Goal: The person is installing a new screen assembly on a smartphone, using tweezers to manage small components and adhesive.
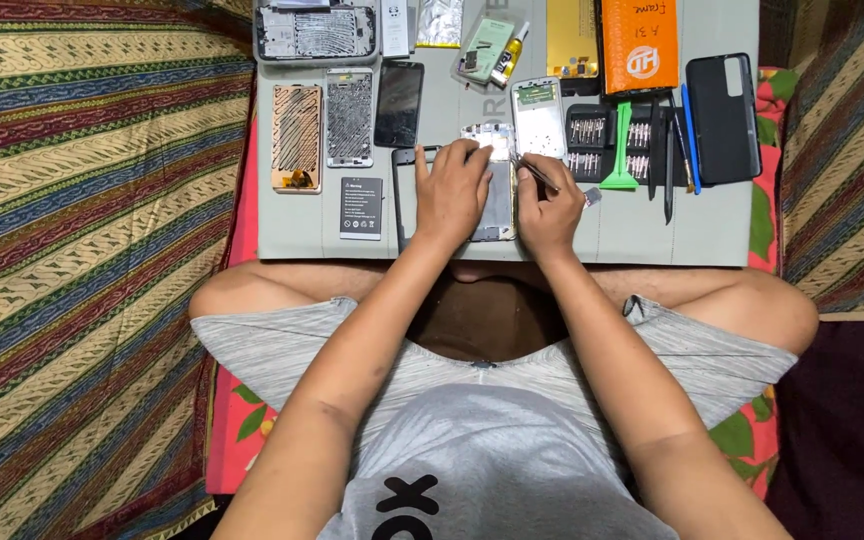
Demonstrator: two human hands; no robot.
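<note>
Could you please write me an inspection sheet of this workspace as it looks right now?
Surface: grey work mat, resting across the person's lap.
Job's things: opened phone under both hands; thin metal tool, probably tweezers, at its upper right edge.
Clutter: phone frames, flat battery, black screen panel, screwdriver bit set, green pry tool, black phone case, orange package, glue tube.
Hands: left hand pressed flat on the phone; right hand pinching the tool.
Cables: nothing seen.
Surroundings: striped patterned fabric both sides; floral red cloth beneath the mat.
</note>
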